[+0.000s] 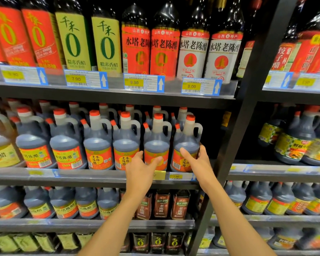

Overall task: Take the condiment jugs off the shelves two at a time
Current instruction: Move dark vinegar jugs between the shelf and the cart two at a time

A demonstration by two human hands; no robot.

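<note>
Dark vinegar jugs with red caps, handles and orange labels stand in a row on the middle shelf (103, 175). My left hand (143, 166) reaches up to the second jug from the right (156, 143); its thumb points up at the jug's left edge and its straight fingers lie on the label. My right hand (197, 158) is on the rightmost jug (187, 141), thumb on the label's front and fingers wrapped round the jug's right side. Both jugs stand upright on the shelf.
More jugs (98, 143) fill the row to the left, with a second row behind. Tall bottles (164, 43) stand on the shelf above, and smaller jugs and bottles (162, 203) below. A black upright post (248, 100) separates the neighbouring rack to the right.
</note>
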